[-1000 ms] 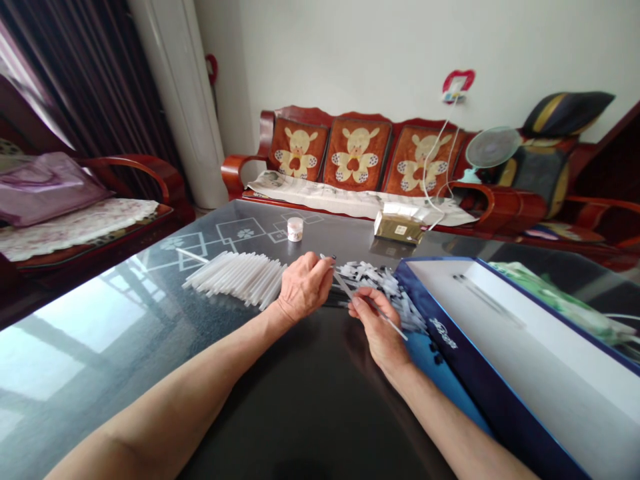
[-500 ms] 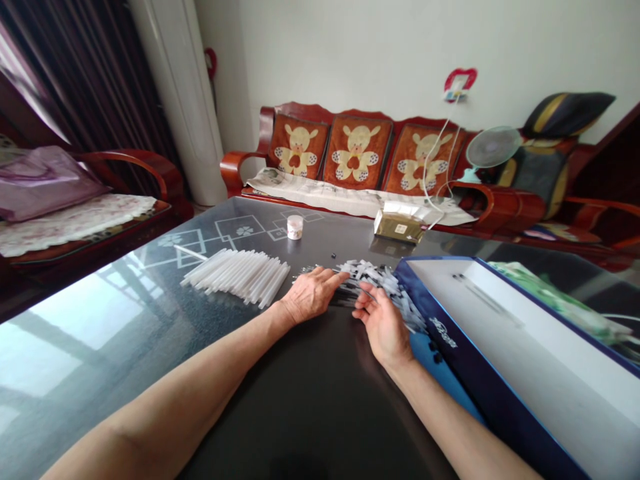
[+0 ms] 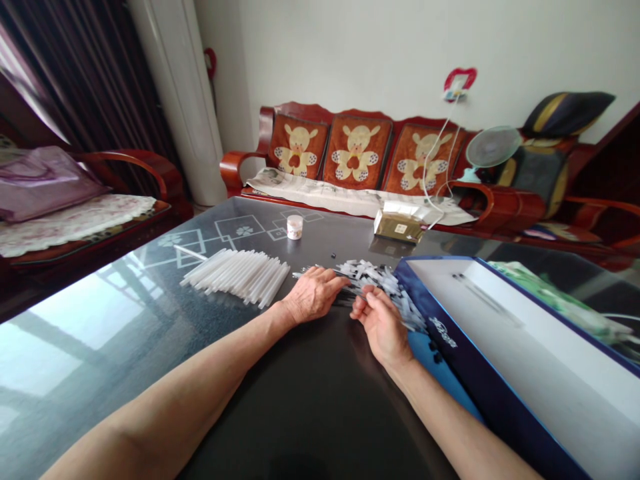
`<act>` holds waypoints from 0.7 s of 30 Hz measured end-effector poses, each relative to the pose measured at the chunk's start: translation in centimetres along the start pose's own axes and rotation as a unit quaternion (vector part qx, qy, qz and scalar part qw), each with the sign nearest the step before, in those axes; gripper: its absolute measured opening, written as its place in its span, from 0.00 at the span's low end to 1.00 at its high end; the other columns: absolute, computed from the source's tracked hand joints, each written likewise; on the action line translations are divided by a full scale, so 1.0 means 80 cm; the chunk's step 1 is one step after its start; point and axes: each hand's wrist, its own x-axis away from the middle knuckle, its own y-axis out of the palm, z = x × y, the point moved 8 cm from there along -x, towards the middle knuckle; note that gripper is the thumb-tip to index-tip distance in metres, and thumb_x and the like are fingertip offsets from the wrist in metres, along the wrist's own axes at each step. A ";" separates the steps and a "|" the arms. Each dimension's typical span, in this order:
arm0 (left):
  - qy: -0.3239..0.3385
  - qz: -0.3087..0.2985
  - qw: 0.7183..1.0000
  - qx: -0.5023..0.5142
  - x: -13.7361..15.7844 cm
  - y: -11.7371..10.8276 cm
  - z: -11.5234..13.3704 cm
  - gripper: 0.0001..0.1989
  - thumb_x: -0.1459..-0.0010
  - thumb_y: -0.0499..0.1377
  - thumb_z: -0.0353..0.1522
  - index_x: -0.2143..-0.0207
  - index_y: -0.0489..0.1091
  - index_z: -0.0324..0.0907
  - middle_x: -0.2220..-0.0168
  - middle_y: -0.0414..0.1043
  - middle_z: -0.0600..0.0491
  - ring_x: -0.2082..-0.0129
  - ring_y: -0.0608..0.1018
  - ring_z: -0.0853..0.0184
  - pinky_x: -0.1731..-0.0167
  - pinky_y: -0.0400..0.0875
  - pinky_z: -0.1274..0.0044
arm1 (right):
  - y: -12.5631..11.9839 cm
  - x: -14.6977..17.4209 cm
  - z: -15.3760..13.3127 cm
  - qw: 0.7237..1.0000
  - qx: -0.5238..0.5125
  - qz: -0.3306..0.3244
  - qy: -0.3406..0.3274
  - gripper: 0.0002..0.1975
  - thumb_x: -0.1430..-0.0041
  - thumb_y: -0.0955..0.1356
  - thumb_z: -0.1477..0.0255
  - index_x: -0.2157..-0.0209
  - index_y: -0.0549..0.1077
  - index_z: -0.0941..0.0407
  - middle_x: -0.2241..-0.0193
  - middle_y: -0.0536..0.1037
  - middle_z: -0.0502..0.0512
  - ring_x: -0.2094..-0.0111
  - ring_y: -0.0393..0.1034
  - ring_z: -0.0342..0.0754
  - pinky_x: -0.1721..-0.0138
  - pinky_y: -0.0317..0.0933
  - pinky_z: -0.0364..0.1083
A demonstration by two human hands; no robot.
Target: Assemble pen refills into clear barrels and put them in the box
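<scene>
My left hand (image 3: 316, 295) is closed, its fingertips pinched at the near side of a heap of small translucent white pieces (image 3: 367, 270). Facing it, my right hand (image 3: 384, 328) has thumb and fingers pressed together. A thin stick-like piece (image 3: 357, 289) runs between the two sets of fingertips; its details are blurred and partly covered. Dark slender pieces lie under and behind the fingers. To the left, a row of white translucent tubes (image 3: 237, 277), like pen barrels, lies side by side on the dark glossy table (image 3: 310, 400).
A long blue box with a white inside (image 3: 500, 300) stands at the right, a blue flat piece (image 3: 440, 373) beside it. Farther back are a small white jar (image 3: 295, 227) and a tissue box (image 3: 399, 225). Green packaging (image 3: 560, 293) lies beyond the blue box.
My right hand's fingers have closed together and shifted slightly left toward my left hand. The left hand has barely moved.
</scene>
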 end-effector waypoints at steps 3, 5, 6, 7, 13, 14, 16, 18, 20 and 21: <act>0.028 0.000 1.000 0.014 0.000 -0.005 0.010 0.16 0.35 0.46 0.31 0.50 0.68 0.42 0.66 0.69 0.51 0.65 0.72 0.66 0.59 0.65 0.73 | 0.000 0.000 0.001 1.000 0.001 -0.005 0.007 0.11 0.50 0.70 0.65 0.65 0.70 0.53 0.79 0.70 0.45 0.76 0.63 0.41 0.73 0.60 0.41; 0.039 -0.001 0.999 0.018 -0.001 -0.009 0.016 0.16 0.34 0.47 0.33 0.50 0.69 0.43 0.68 0.69 0.52 0.66 0.72 0.66 0.61 0.65 0.74 | 0.002 0.001 0.003 1.000 0.008 -0.011 0.016 0.12 0.50 0.71 0.65 0.65 0.70 0.53 0.80 0.70 0.45 0.77 0.63 0.41 0.73 0.59 0.41; 0.041 0.000 0.999 0.018 -0.001 -0.011 0.019 0.16 0.34 0.47 0.35 0.50 0.69 0.44 0.69 0.68 0.52 0.67 0.72 0.67 0.62 0.65 0.75 | 0.003 0.001 0.004 1.000 0.012 -0.014 0.021 0.12 0.50 0.72 0.64 0.65 0.69 0.53 0.80 0.70 0.44 0.77 0.63 0.41 0.74 0.59 0.41; 0.041 0.001 0.999 0.017 -0.002 -0.013 0.022 0.17 0.33 0.46 0.38 0.51 0.70 0.44 0.70 0.68 0.53 0.68 0.72 0.67 0.64 0.65 0.76 | 0.003 0.002 0.004 0.999 0.016 -0.016 0.025 0.13 0.51 0.72 0.64 0.65 0.69 0.53 0.80 0.70 0.44 0.78 0.63 0.41 0.74 0.59 0.41; 0.026 0.031 0.999 0.018 -0.003 -0.013 0.031 0.18 0.34 0.47 0.39 0.65 0.74 0.43 0.74 0.67 0.54 0.73 0.70 0.70 0.70 0.63 0.78 | 0.007 0.001 0.004 0.998 0.043 -0.024 0.027 0.15 0.53 0.75 0.62 0.69 0.70 0.54 0.80 0.70 0.44 0.79 0.63 0.39 0.75 0.59 0.40; 0.014 0.046 0.999 0.013 -0.003 -0.013 0.029 0.17 0.34 0.48 0.38 0.66 0.74 0.42 0.74 0.67 0.54 0.73 0.71 0.70 0.70 0.64 0.78 | 0.006 0.001 0.004 0.999 0.040 -0.017 0.027 0.16 0.53 0.75 0.61 0.69 0.70 0.55 0.80 0.70 0.44 0.79 0.63 0.39 0.76 0.60 0.40; -0.014 0.078 0.997 -0.004 -0.001 -0.014 0.022 0.15 0.36 0.49 0.36 0.68 0.74 0.42 0.74 0.68 0.54 0.73 0.71 0.69 0.69 0.65 0.78 | -0.001 0.000 0.001 0.999 0.019 0.019 0.019 0.17 0.53 0.74 0.59 0.69 0.70 0.55 0.78 0.72 0.46 0.78 0.65 0.40 0.77 0.61 0.40; -0.031 0.104 0.994 -0.023 0.001 -0.016 0.015 0.14 0.37 0.50 0.34 0.69 0.74 0.42 0.75 0.68 0.54 0.73 0.71 0.69 0.69 0.65 0.77 | -0.012 -0.001 -0.003 0.998 -0.008 0.068 0.001 0.18 0.52 0.73 0.56 0.68 0.70 0.55 0.77 0.74 0.48 0.76 0.68 0.41 0.77 0.63 0.40; -0.034 0.114 0.992 -0.035 0.003 -0.017 0.010 0.14 0.38 0.50 0.34 0.70 0.74 0.41 0.76 0.67 0.53 0.74 0.71 0.69 0.69 0.65 0.77 | -0.021 -0.001 -0.007 0.993 -0.021 0.110 -0.023 0.19 0.53 0.72 0.55 0.67 0.71 0.56 0.76 0.76 0.50 0.74 0.70 0.43 0.76 0.64 0.41; -0.033 0.116 0.992 -0.038 0.003 -0.018 0.009 0.14 0.37 0.50 0.34 0.70 0.74 0.42 0.76 0.67 0.53 0.74 0.71 0.69 0.69 0.66 0.77 | -0.025 -0.001 -0.008 0.992 -0.020 0.123 -0.033 0.20 0.53 0.72 0.55 0.67 0.72 0.57 0.76 0.76 0.50 0.73 0.71 0.43 0.75 0.65 0.40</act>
